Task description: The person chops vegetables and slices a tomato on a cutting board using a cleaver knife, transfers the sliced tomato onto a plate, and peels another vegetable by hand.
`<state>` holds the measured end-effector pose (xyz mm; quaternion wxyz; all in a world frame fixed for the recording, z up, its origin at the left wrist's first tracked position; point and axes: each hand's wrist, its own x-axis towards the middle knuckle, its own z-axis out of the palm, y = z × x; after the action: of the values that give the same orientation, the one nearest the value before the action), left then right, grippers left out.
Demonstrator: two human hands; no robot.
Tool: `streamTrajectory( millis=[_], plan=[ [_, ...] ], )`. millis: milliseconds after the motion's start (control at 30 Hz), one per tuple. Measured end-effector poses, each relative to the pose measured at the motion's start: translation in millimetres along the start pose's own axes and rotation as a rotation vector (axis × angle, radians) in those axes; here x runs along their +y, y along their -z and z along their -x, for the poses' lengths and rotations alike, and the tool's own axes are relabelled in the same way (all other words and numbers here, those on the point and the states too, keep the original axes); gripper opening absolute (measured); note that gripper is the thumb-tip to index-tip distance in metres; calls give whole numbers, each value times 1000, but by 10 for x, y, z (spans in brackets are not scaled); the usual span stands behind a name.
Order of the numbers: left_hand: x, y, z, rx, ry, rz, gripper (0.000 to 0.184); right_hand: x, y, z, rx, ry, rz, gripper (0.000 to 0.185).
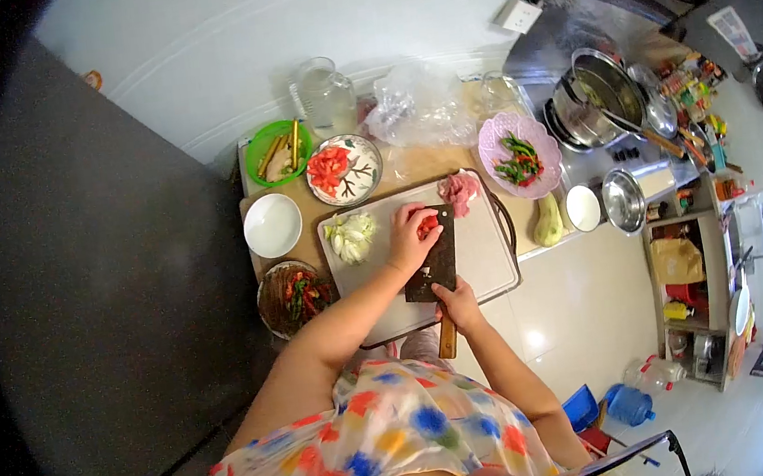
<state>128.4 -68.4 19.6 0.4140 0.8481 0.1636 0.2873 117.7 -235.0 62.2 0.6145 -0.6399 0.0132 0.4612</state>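
My right hand (459,304) is wrapped round the wooden handle of a wide dark cleaver (431,265), whose blade lies over the pale cutting board (486,259). Against the far part of the blade, my left hand (415,234) has its fingers curled round red chopped pieces (428,225). Sliced pale vegetable (350,238) sits at the board's left side. Pink raw meat (459,192) lies at its back right corner.
Left of the board are a white bowl (272,225) and a bowl of mixed vegetables (295,301). Behind stand a green basket (279,153), a tomato plate (344,170) and a pink pepper plate (520,156). A pot (587,109) is at right.
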Motion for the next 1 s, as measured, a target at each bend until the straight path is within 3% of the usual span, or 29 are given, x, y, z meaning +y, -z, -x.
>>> streamTrajectory(
  millis=[233,500,767,1000],
  plan=[
    [-166,858,-729,49,-72,-202,25,-646,-559,-532,-219,-12,-29,19],
    [-1231,1183,-1402,-128,-46,-222,23,-1004,-1129,-1508,-334,-160,-133,18],
    [-1561,1034,-1578,-140,20,-182,20,-1143,-938,-1681,-310,-202,-34,17],
    [-1584,957,-1508,-134,-127,-376,19,-1036,-489,-1448,-337,-185,46,21]
  ],
)
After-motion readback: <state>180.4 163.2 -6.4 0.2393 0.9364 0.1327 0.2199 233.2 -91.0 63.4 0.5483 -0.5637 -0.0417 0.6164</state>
